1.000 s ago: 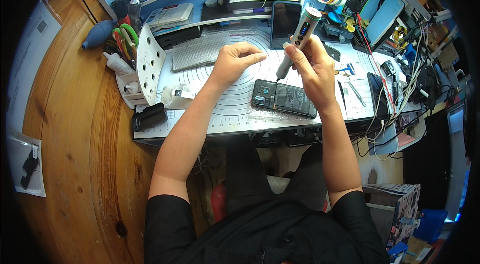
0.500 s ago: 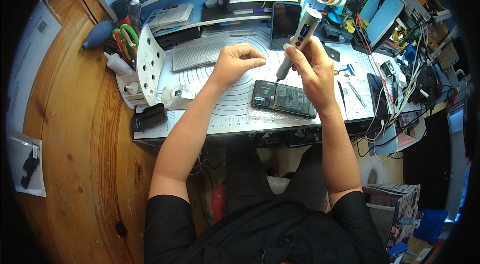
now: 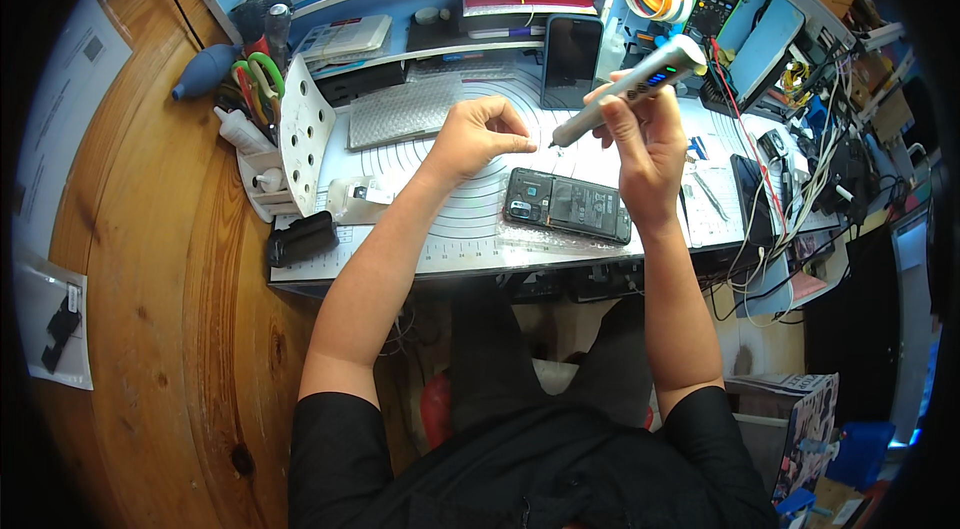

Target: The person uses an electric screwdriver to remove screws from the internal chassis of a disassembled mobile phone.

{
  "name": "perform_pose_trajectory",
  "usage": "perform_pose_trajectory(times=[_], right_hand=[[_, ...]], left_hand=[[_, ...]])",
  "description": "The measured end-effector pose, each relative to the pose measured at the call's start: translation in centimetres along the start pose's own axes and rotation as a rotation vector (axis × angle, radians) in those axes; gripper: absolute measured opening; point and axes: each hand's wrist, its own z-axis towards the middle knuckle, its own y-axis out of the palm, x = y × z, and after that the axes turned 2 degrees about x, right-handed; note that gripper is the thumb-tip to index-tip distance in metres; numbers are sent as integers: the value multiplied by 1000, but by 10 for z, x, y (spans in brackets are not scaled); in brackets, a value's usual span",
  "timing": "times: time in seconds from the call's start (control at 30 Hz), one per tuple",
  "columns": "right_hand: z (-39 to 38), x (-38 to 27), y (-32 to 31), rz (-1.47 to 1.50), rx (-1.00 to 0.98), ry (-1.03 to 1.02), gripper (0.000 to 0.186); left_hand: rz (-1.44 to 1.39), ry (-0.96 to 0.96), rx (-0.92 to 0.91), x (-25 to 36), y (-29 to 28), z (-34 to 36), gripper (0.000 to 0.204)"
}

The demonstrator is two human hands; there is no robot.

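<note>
My right hand [image 3: 648, 144] grips a grey electric screwdriver [image 3: 630, 91], tilted with its tip pointing down and left. That tip hangs just right of my left hand [image 3: 486, 137], whose thumb and fingers are pinched together; whatever they may hold is too small to make out. Below both hands lies a smartphone [image 3: 568, 206] with its back cover off, showing the battery and a camera module. The phone rests on clear bubble wrap [image 3: 540, 241] near the desk's front edge, and neither hand touches it.
A white perforated holder [image 3: 305, 134] with scissors and tools stands at the left, near a black case [image 3: 302, 239]. A dark phone [image 3: 572, 62] leans upright at the back. Tweezers [image 3: 710, 191] and tangled cables [image 3: 800, 179] lie at the right. Bubble-wrap sheet [image 3: 400, 114] lies behind my left hand.
The screwdriver has lifted off the phone and tilted over, its tip now beside my left fingers. My right hand has shifted slightly right; my left hand has dipped a little.
</note>
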Motion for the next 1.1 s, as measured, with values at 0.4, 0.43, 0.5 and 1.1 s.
perform_pose_trajectory(times=[0.4,0.43,0.5,1.1], right_hand=[[2,1,5,117,1,-133,30],[2,1,5,138,6,-129,29],[3,1,6,162,11,-126,27],[-2,13,14,-36,-66,58,27]], left_hand=[[-153,-69,-31,7,0,-1,18],[-163,-69,-33,7,-1,-1,18],[-176,-68,-33,7,-1,-1,18],[-125,72,-51,1,-5,3,54]])
